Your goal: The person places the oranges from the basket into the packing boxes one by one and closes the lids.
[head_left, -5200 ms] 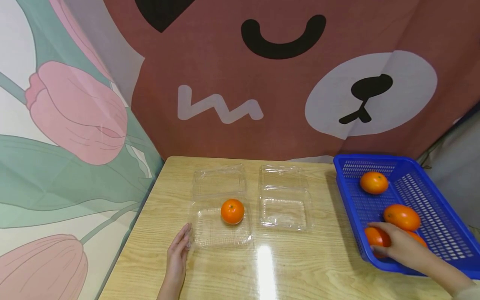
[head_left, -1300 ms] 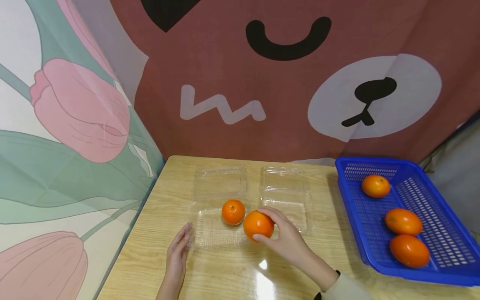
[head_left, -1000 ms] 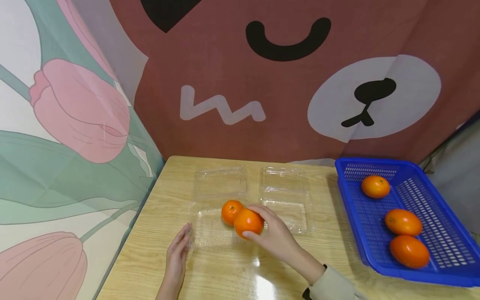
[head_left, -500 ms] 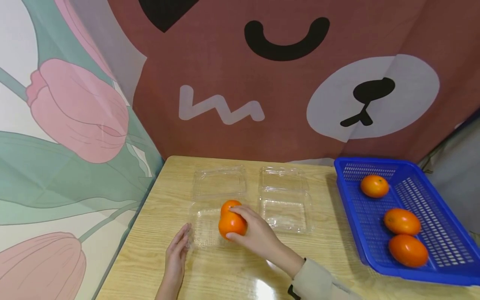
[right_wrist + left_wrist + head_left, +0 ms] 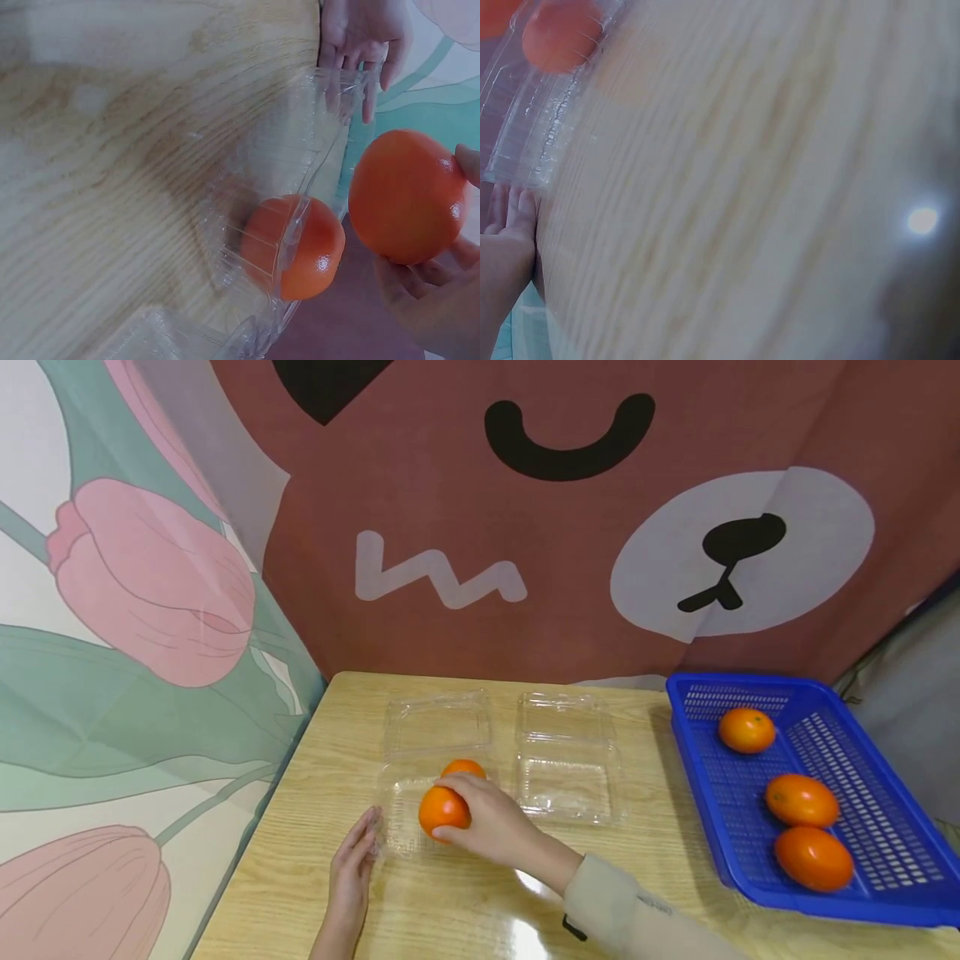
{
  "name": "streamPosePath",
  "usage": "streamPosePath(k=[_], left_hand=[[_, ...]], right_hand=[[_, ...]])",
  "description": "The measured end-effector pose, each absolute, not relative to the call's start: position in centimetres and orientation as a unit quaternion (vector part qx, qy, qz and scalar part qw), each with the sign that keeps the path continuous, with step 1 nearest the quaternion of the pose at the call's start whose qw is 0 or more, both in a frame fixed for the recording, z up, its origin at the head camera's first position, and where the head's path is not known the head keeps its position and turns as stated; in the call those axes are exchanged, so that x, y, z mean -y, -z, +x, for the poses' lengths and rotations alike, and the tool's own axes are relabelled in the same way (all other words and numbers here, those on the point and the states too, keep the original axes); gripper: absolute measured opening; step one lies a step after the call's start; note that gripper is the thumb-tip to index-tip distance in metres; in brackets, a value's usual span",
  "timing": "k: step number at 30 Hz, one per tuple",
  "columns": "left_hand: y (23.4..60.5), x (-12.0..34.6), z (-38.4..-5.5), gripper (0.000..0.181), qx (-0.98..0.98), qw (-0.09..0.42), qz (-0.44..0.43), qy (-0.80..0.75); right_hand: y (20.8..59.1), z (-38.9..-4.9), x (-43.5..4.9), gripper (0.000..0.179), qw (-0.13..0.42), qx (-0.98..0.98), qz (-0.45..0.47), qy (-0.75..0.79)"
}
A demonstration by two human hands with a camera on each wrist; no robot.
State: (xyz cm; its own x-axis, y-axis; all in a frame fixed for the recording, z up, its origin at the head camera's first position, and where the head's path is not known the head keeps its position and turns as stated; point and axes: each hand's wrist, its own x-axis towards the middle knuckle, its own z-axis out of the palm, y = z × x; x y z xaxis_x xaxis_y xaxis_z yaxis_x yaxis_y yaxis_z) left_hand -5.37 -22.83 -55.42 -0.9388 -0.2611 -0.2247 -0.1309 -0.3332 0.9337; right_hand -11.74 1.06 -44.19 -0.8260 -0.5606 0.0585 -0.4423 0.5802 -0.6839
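My right hand (image 5: 495, 822) grips an orange (image 5: 444, 810) between thumb and fingers, above the left clear plastic clamshell box (image 5: 401, 839). In the right wrist view, the held orange (image 5: 405, 196) hangs apart from the box. Another orange (image 5: 300, 247) lies inside the box, seen through its clear wall; in the head view the right hand partly hides it. My left hand (image 5: 352, 868), fingers extended, rests at the left side of the box. The left wrist view has the left hand (image 5: 514, 240) with fingertips right at the box's edge (image 5: 525, 142).
A second clamshell box (image 5: 566, 781) lies open to the right of the first, both lids folded back. At the table's right stands a blue plastic basket (image 5: 693, 793) with three oranges (image 5: 813, 858) in it. Printed cloths (image 5: 450, 635) hang behind and at the left.
My right hand has taken an orange from the basket and carried it left over the left box, past the orange lying there. My left hand has stayed at the box.
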Motion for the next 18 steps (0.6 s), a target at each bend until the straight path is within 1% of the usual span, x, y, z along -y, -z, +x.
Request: streamPosePath(k=[10, 18], left_hand=[[55.0, 22.7, -5.4, 0.051, 0.581, 0.026, 0.195, 0.790], [54.8, 22.7, -5.3, 0.054, 0.583, 0.021, 0.187, 0.790]], right_hand=[[44.2, -12.9, 0.4, 0.062, 0.082, -0.892, -0.328, 0.300], [44.5, -13.4, 1.8, 0.062, 0.064, -0.895, -0.361, 0.253]])
